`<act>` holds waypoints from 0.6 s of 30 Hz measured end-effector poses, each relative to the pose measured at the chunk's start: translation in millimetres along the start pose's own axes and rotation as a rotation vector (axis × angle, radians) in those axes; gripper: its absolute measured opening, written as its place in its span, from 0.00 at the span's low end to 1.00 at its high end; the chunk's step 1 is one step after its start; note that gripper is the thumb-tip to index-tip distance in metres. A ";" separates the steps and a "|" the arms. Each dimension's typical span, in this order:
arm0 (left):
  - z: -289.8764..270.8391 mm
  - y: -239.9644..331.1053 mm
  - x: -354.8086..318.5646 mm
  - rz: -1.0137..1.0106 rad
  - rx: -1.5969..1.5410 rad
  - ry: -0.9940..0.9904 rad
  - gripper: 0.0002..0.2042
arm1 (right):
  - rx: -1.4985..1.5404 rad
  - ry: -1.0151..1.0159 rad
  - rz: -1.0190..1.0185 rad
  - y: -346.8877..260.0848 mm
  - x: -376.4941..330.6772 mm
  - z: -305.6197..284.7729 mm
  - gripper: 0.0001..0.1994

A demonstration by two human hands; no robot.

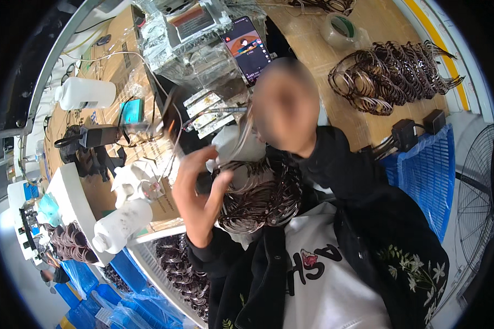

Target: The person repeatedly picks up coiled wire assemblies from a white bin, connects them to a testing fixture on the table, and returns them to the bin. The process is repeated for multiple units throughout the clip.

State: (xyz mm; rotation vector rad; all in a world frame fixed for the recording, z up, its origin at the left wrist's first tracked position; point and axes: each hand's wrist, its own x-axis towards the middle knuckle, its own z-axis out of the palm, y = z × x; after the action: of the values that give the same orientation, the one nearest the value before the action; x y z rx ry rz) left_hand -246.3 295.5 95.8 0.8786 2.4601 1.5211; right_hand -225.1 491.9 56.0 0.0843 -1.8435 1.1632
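Beside left hand (200, 189): white bottle (121, 225)

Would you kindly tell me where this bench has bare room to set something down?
Bare wood lies between the tape roll and the row of wire coils. It is crowded around the phone, the white bottles and the left hand.

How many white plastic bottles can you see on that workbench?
2. One white bottle lies on its side at the far left of the bench; the other white bottle lies tilted at the near edge, left of the raised left hand. Clutter may hide more.
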 end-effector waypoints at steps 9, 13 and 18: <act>2.6 38.1 -19.4 0.303 -0.529 0.313 0.23 | -0.012 -0.458 0.191 -35.4 -29.2 -38.0 0.09; 16.2 20.5 -17.7 0.287 -0.125 0.551 0.21 | -0.260 -0.725 0.358 -26.4 -54.2 -52.7 0.11; 43.9 8.1 -24.8 0.427 -0.111 0.433 0.19 | -0.301 -0.550 0.253 -30.2 -68.6 -49.0 0.05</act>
State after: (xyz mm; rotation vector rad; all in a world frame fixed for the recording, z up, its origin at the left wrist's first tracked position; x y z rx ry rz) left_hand -205.5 319.3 76.4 1.2240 2.5382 2.1714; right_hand -138.8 485.1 32.9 -0.0035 -2.5597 1.0844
